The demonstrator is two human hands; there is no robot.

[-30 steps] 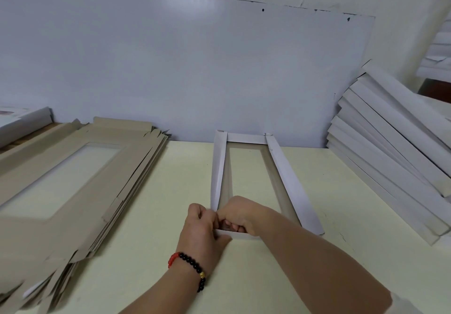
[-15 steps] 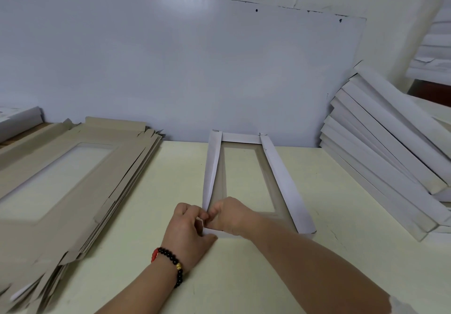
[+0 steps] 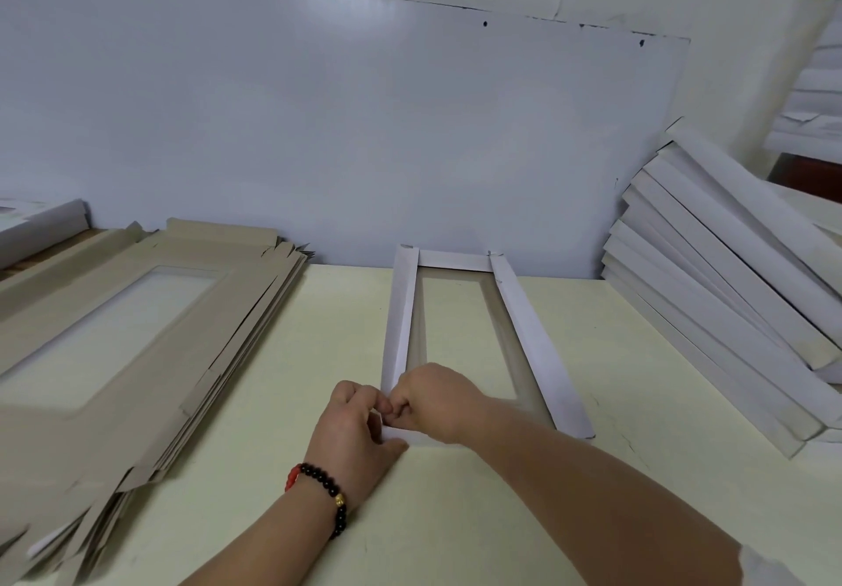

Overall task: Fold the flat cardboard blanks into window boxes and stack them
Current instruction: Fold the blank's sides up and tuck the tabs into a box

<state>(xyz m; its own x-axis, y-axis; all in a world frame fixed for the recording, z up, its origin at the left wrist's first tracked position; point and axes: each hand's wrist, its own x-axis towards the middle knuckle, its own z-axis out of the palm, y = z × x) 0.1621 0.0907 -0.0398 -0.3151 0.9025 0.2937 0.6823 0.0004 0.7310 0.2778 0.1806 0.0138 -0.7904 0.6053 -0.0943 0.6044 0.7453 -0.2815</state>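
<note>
Between fingers of both hands: near-left corner of window box [image 3: 460, 325], left hand [image 3: 353, 430] and right hand [image 3: 435, 403] pinching it. Risk: corner tab slips, wall springs flat.

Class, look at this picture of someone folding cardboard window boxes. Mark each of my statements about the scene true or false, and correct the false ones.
1. Both hands work at the near left corner of the half-folded box. True: the left hand and right hand pinch it there.
2. The pile of flat blanks lies to the person's right. False: it lies to the left.
3. The folded boxes on the right stand in a neat upright stack. False: they lean, tilted.
4. A beaded bracelet is on the left wrist. True.
5. The blanks are brown-grey with a window cut out. True.
</note>
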